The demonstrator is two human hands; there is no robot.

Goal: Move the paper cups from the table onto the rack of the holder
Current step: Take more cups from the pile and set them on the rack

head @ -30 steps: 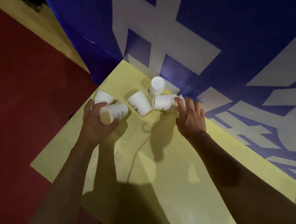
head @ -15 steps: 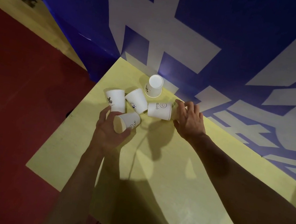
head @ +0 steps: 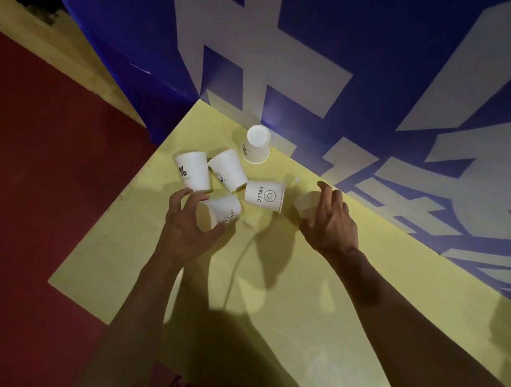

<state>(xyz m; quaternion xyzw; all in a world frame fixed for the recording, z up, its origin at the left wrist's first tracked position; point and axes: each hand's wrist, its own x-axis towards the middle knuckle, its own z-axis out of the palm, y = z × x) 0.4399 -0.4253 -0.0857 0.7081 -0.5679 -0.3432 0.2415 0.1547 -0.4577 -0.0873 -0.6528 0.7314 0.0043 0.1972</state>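
Observation:
Several white paper cups lie clustered at the far corner of the yellow table [head: 279, 313]. One cup [head: 256, 145] stands upside down near the wall. A cup with a percent mark [head: 191, 174], a tilted cup [head: 228, 169] and a "HELLO" smiley cup [head: 264, 194] lie beside each other. My left hand [head: 187, 228] curls around the rim of a cup lying on its side [head: 222, 210]. My right hand [head: 331, 223] is wrapped over a blurred cup [head: 303, 205] to the right of the "HELLO" cup. No holder or rack is in view.
A blue wall with large white lettering [head: 298, 77] runs along the table's far edge. Red floor [head: 32, 193] lies to the left, past the table's left edge. My arms cast shadows across the near part of the table.
My right hand has shifted right, away from the "HELLO" cup, and closed over another cup. My left hand keeps its cup, now just below the cluster.

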